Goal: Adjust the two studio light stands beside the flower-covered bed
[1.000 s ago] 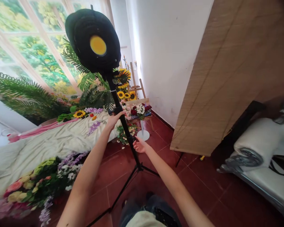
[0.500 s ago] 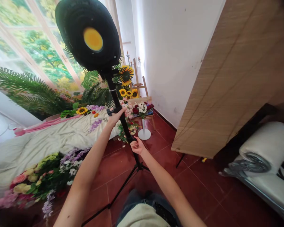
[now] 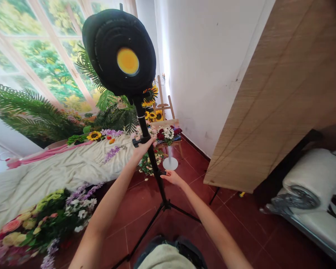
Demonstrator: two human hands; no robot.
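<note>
A black light stand rises from the floor in front of me, its tripod legs spread. On its top sits a round black studio light with a yellow disc in the middle. My left hand is closed around the pole just below the upper collar and its clamp knob. Lower down, my right hand pinches the small lower knob on the side of the pole. The fingertips partly cover this knob.
A bed with a cream blanket and flowers is on the left. Behind the stand are a white round-based vase stand and a wooden easel. A bamboo blind and a white upholstered seat occupy the right.
The light head appears lower and further right, and the stand looks more upright. My right hand has turned from a curled grip beside the pole to a flatter pinch on the knob.
</note>
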